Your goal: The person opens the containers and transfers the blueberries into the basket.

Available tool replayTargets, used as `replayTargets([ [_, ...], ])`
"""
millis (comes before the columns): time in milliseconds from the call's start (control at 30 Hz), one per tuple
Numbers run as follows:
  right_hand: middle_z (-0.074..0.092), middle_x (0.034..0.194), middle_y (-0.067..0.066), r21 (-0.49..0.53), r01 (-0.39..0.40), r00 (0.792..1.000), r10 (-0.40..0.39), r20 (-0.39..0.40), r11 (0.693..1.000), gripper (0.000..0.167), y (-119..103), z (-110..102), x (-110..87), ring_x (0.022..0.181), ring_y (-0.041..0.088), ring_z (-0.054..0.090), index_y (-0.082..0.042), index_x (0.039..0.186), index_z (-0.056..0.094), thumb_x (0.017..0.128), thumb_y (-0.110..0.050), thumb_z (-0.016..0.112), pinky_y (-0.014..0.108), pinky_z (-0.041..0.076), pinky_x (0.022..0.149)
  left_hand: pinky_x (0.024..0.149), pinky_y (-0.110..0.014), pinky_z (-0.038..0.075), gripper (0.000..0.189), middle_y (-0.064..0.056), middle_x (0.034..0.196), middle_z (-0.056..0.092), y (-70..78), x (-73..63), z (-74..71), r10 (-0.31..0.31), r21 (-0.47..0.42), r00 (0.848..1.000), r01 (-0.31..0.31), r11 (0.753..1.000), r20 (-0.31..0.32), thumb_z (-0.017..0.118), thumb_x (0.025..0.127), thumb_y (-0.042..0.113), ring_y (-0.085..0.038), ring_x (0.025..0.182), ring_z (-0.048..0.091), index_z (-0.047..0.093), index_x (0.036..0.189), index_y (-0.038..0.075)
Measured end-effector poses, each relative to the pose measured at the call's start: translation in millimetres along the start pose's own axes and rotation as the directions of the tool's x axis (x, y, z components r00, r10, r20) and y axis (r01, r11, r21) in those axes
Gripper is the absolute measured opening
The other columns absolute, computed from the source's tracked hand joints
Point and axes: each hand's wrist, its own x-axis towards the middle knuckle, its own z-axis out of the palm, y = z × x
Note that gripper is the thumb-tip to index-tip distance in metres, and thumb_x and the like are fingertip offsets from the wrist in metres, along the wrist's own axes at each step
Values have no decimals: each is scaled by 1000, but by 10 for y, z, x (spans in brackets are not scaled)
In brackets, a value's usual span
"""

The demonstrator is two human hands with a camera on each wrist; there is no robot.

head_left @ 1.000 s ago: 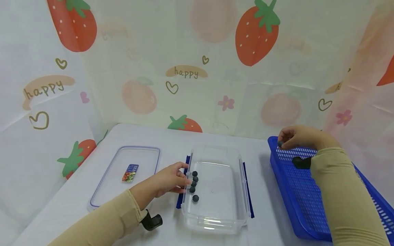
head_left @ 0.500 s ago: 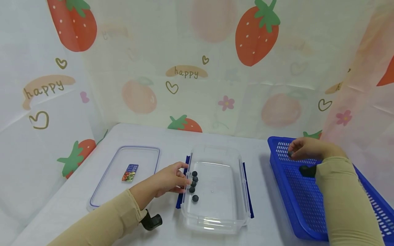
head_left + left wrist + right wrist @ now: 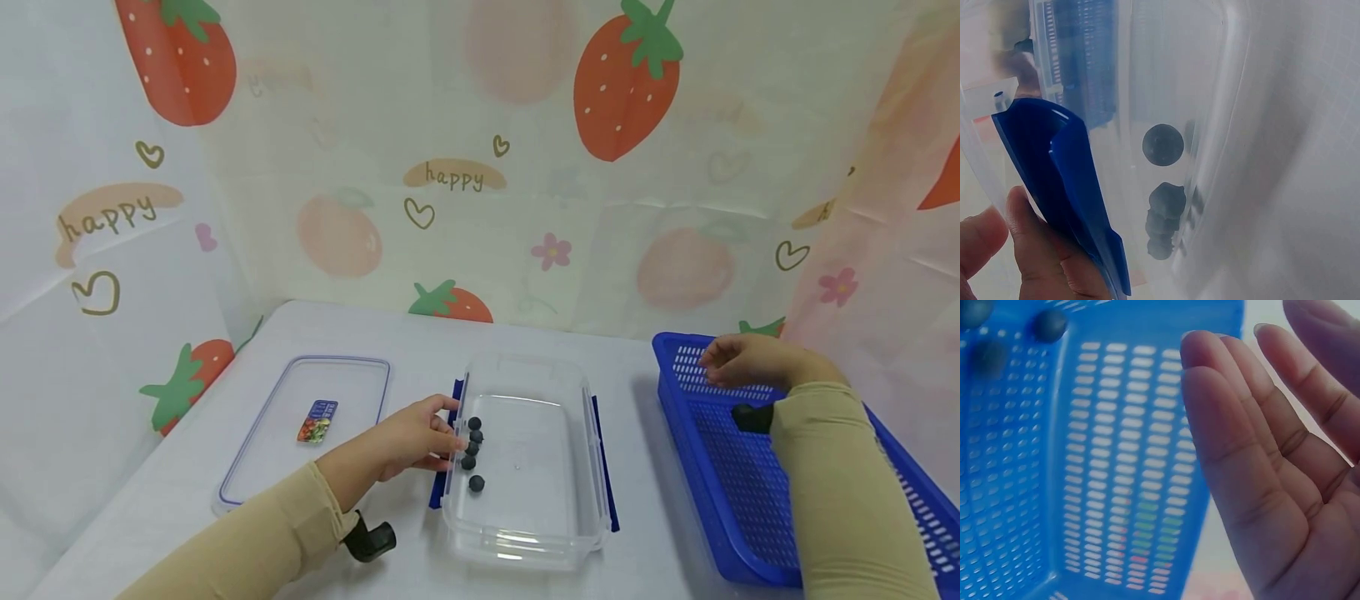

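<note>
My left hand [image 3: 412, 437] holds the left wall of a clear plastic food container [image 3: 531, 487], fingers and thumb at its rim. Beside those fingers, a blue side latch [image 3: 1063, 181] hangs down. Several small dark balls, like blueberries [image 3: 477, 483], lie in a line along the container's left inner side. My right hand [image 3: 753, 362] hovers above the far end of a blue plastic basket [image 3: 693, 492]; its fingers are spread loosely with nothing between them. In the right wrist view, dark balls [image 3: 1049, 325] show in the basket, and one blurred ball [image 3: 988, 357] is near them.
A clear lid [image 3: 262, 467] with a purple-blue edge lies left of the container, a colourful label [image 3: 317, 422] on it. A strawberry-print cloth [image 3: 465, 233] stands behind and beside the white table [image 3: 600, 358]. The basket reaches the right edge of view.
My right hand has moved right and slightly down over the basket and let go of the dark ball it pinched. The left hand and container have stayed in place.
</note>
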Motion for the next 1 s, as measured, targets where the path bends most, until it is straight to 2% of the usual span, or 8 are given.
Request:
replayTargets([
  [267,60,97,16,-156,73,997,-78,-28,985,36,-392,85,78,84,14,58,10,107,51,81,-8,67,25,51,75,69,-30,55,61,-11,90,57,-3,5,2,1,-5,1000,-1,1000,4,66,84,10,-19,76,60,34,136,12],
  [467,60,102,13,-233,88,996,-93,-12,969,33,-792,274,198,94,25,57,-1,106,56,81,-19,69,34,49,82,69,-30,55,61,-11,90,57,-4,6,5,-2,-6,1000,2,1000,2,66,84,10,-19,76,60,35,136,13],
  [567,61,101,8,-278,100,995,-103,5,955,30,-959,393,286,95,24,57,-8,104,57,82,-23,69,36,49,84,69,-30,55,61,-11,90,57,-3,3,7,-3,-7,1000,3,1000,3,66,84,10,-19,76,60,35,136,12],
  [733,61,101,9,-266,160,986,-143,82,950,24,-1168,613,478,94,21,58,-8,104,58,84,-19,66,37,48,87,69,-30,55,62,-11,91,57,-4,-1,5,-3,-8,1000,3,1000,6,66,83,10,-19,77,60,34,136,12],
  [1000,62,100,11,-176,227,960,-190,203,958,21,-1374,1032,787,99,28,58,-7,103,60,83,-7,63,34,49,85,69,-30,55,61,-11,90,57,-4,0,4,4,-10,1000,-4,1000,7,65,84,10,-19,77,59,34,136,12],
])
